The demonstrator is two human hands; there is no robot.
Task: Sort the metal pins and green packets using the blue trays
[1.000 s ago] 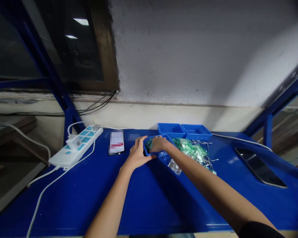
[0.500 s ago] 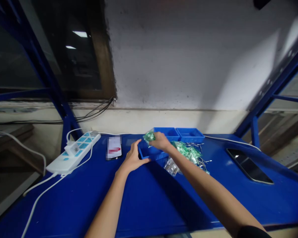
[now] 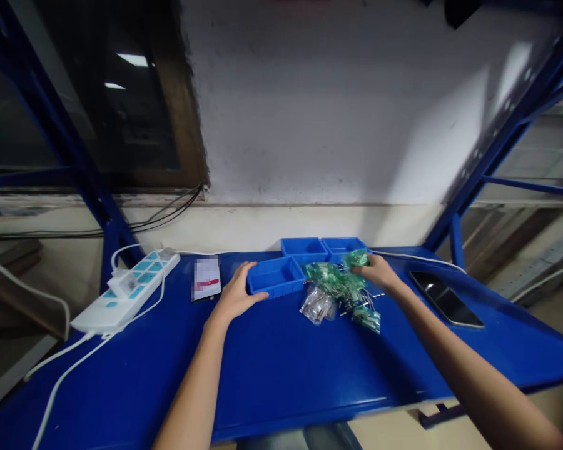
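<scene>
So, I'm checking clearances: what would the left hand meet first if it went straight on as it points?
The front blue tray, almost at once: the left hand has its fingers and thumb around the tray's left end. How much gap remains before the palm is unclear.

The single head-worn camera looks forward and down across the bench (image 3: 272,375), with the left hand (image 3: 237,295) and right hand (image 3: 381,273) at middle distance and the wall (image 3: 309,112) facing it beyond.
</scene>
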